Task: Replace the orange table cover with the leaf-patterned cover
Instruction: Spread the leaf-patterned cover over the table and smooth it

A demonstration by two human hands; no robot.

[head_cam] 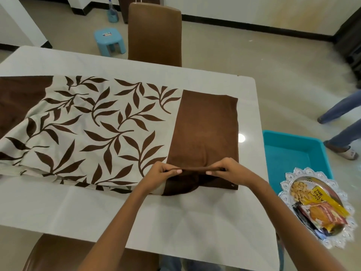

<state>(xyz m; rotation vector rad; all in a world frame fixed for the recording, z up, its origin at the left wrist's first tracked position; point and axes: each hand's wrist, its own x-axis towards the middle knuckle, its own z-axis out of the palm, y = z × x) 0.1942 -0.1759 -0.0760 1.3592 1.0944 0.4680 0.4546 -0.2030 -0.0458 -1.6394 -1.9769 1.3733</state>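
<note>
Leaf-patterned cover (93,126) partly spread on the white table (248,106); both hands pinching its near brown edge.

The cover's long axis is running left to right, most of it lying left of and beyond the hands. The left hand (166,172) and right hand (226,169) are each gripping the fold, close together. No orange cover is showing.
</note>
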